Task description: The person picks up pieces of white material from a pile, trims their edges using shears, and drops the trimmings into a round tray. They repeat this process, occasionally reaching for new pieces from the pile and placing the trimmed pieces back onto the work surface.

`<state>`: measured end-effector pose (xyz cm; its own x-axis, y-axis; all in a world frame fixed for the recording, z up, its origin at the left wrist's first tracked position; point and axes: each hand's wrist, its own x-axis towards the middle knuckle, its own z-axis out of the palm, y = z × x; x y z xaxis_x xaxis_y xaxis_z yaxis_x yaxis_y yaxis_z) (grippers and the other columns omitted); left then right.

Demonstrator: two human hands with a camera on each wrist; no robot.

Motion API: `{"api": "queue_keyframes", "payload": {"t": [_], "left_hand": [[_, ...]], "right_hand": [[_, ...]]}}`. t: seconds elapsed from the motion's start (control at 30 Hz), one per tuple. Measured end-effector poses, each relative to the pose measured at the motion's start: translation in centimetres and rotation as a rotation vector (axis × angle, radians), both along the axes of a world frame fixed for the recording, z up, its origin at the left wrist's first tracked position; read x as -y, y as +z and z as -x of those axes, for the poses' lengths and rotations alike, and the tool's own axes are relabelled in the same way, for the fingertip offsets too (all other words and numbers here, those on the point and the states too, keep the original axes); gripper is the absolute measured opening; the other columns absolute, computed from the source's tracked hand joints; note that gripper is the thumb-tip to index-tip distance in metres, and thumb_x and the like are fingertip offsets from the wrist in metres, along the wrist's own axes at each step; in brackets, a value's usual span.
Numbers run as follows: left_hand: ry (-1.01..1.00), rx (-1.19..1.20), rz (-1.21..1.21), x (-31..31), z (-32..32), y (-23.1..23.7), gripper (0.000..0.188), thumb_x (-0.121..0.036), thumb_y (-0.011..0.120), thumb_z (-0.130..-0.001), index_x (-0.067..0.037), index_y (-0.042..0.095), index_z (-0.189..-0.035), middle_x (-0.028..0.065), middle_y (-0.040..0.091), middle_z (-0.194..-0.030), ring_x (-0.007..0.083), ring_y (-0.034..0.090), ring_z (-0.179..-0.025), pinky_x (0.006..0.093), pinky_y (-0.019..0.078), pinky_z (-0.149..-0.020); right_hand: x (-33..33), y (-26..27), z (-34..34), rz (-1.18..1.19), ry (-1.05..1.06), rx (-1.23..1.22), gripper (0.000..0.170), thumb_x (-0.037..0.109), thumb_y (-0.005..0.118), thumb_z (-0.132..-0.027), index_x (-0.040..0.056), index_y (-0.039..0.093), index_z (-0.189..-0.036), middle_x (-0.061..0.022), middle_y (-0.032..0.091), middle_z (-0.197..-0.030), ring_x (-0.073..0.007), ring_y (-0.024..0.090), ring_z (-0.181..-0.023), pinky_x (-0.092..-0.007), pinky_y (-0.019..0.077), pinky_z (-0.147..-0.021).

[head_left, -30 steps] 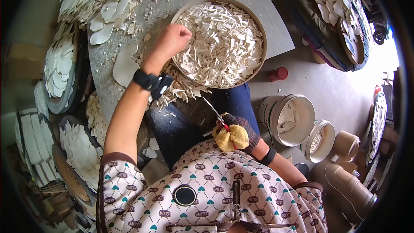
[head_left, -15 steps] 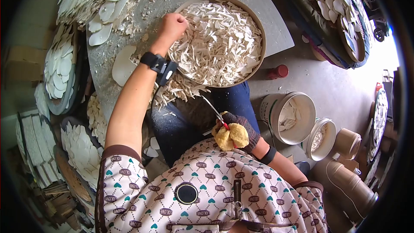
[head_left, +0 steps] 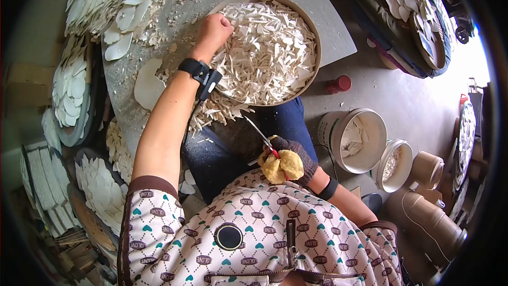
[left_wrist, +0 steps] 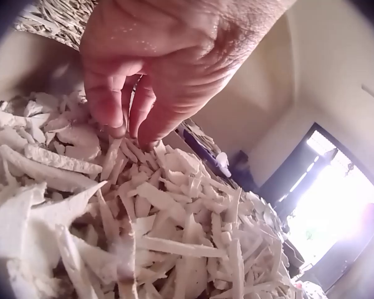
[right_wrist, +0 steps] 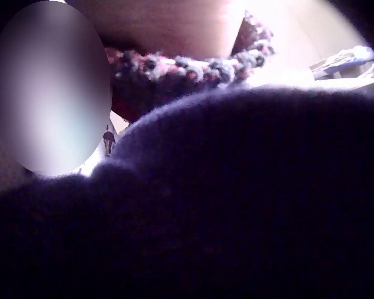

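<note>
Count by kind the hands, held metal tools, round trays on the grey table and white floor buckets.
Bare left hand, dark-gloved right hand: 2
Yellow-padded metal tool: 1
Round tan tray: 1
Round white buckets: 2
Total: 6

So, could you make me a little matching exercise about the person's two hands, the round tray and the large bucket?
Things:
1. left hand
2. right hand
3. round tray
4. large bucket

Places or states:
A. wearing a dark glove
B. heaped with white pieces
C. beside a smaller bucket
D. bare, touching white pieces

Right pairs: 1-D, 2-A, 3-B, 4-C
</note>
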<state>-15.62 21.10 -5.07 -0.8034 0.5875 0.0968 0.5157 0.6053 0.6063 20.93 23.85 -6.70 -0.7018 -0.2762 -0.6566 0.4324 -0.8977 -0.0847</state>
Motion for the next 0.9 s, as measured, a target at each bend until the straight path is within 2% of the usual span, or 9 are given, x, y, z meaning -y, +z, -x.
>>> {"api": "queue_keyframes", "payload": {"t": [0.17, 0.27, 0.37, 0.5, 0.6, 0.7, 0.83, 0.87, 0.9], "left_hand": [[0.039, 0.052, 0.002, 0.6, 0.2, 0.5, 0.008, -0.014, 0.066, -0.067, -0.007, 0.063, -0.066, 0.0082, 0.065, -0.068, 0.0220, 0.063, -0.064, 0.0327, 0.0492, -0.059], [0.134, 0.364, -0.150, 1.5, 0.2, 1.9, 0.009, -0.015, 0.065, -0.070, -0.007, 0.063, -0.065, 0.0042, 0.064, -0.063, 0.0170, 0.062, -0.060, 0.0310, 0.0484, -0.057], [0.012, 0.144, -0.148, 3.2, -0.6, 2.7, 0.008, -0.011, 0.064, -0.076, -0.004, 0.061, -0.076, 0.0011, 0.059, -0.062, 0.0067, 0.054, -0.049, 0.0199, 0.0417, -0.043], [-0.155, 0.189, 0.388, 4.5, -5.7, 6.7, 0.023, -0.024, 0.068, -0.074, -0.004, 0.062, -0.065, 0.0056, 0.059, -0.057, 0.0143, 0.057, -0.052, 0.0308, 0.0451, -0.050], [-0.203, 0.041, 0.386, 5.3, -7.4, 4.2, 0.024, -0.026, 0.068, -0.069, -0.003, 0.062, -0.066, 0.0142, 0.061, -0.064, 0.0294, 0.059, -0.057, 0.0349, 0.0464, -0.055], [-0.130, -0.031, 0.247, 5.7, -7.4, 2.9, 0.020, -0.022, 0.066, -0.070, -0.003, 0.063, -0.067, 0.0138, 0.061, -0.063, 0.0263, 0.059, -0.056, 0.0337, 0.0465, -0.055], [-0.411, 0.574, 0.182, 7.7, -6.9, 7.7, 0.012, -0.013, 0.066, -0.071, -0.002, 0.063, -0.066, 0.0022, 0.061, -0.059, 0.0095, 0.056, -0.054, 0.0246, 0.0442, -0.052], [-0.444, 0.840, 0.341, 7.8, -7.5, 10.3, 0.011, -0.012, 0.067, -0.072, -0.002, 0.065, -0.071, -0.0010, 0.060, -0.062, 0.0053, 0.053, -0.053, 0.0216, 0.0432, -0.051], [-0.454, 0.841, 0.334, 7.8, -8.2, 11.1, 0.011, -0.012, 0.067, -0.072, -0.001, 0.065, -0.074, -0.0006, 0.061, -0.064, 0.0061, 0.054, -0.054, 0.0222, 0.0438, -0.052]], "right_hand": [[-0.2, 0.4, -0.1, 0.040, -0.010, -0.017, 0.016, 0.017, 0.048, -0.091, 0.0026, 0.052, -0.096, -0.0082, 0.057, -0.083, -0.0172, 0.057, -0.074, -0.0283, 0.0500, -0.067], [-0.3, 0.6, 0.0, 0.037, -0.009, -0.004, 0.016, 0.017, 0.048, -0.091, 0.0024, 0.052, -0.096, -0.0080, 0.057, -0.082, -0.0168, 0.057, -0.073, -0.0281, 0.0498, -0.067], [0.0, -0.6, -0.4, 0.159, -0.052, 0.010, 0.016, 0.017, 0.046, -0.092, 0.0025, 0.052, -0.096, -0.0075, 0.056, -0.081, -0.0163, 0.056, -0.072, -0.0278, 0.0495, -0.067], [-0.1, 0.3, 0.0, 0.048, -0.014, -0.015, 0.017, 0.017, 0.045, -0.093, 0.0027, 0.053, -0.095, -0.0070, 0.056, -0.080, -0.0162, 0.056, -0.071, -0.0278, 0.0493, -0.066], [-0.1, 1.3, 0.3, 0.092, -0.035, 0.024, 0.017, 0.018, 0.045, -0.093, 0.0029, 0.053, -0.094, -0.0070, 0.056, -0.079, -0.0162, 0.056, -0.071, -0.0278, 0.0494, -0.065], [-0.1, 1.1, 0.1, 0.052, -0.008, -0.022, 0.018, 0.019, 0.046, -0.092, 0.0027, 0.052, -0.094, -0.0074, 0.056, -0.080, -0.0163, 0.056, -0.071, -0.0279, 0.0494, -0.065], [0.1, 0.1, -0.2, 0.216, -0.071, 0.005, 0.017, 0.019, 0.050, -0.091, 0.0025, 0.052, -0.093, -0.0078, 0.056, -0.080, -0.0166, 0.056, -0.071, -0.0290, 0.0498, -0.065], [0.0, 0.4, -0.1, 0.247, -0.087, 0.018, 0.016, 0.019, 0.051, -0.090, 0.0024, 0.052, -0.093, -0.0079, 0.055, -0.080, -0.0168, 0.056, -0.071, -0.0294, 0.0499, -0.065], [0.0, 0.5, 0.0, 0.277, -0.103, 0.030, 0.016, 0.018, 0.052, -0.090, 0.0024, 0.052, -0.093, -0.0079, 0.055, -0.080, -0.0170, 0.056, -0.071, -0.0297, 0.0500, -0.065]]}}
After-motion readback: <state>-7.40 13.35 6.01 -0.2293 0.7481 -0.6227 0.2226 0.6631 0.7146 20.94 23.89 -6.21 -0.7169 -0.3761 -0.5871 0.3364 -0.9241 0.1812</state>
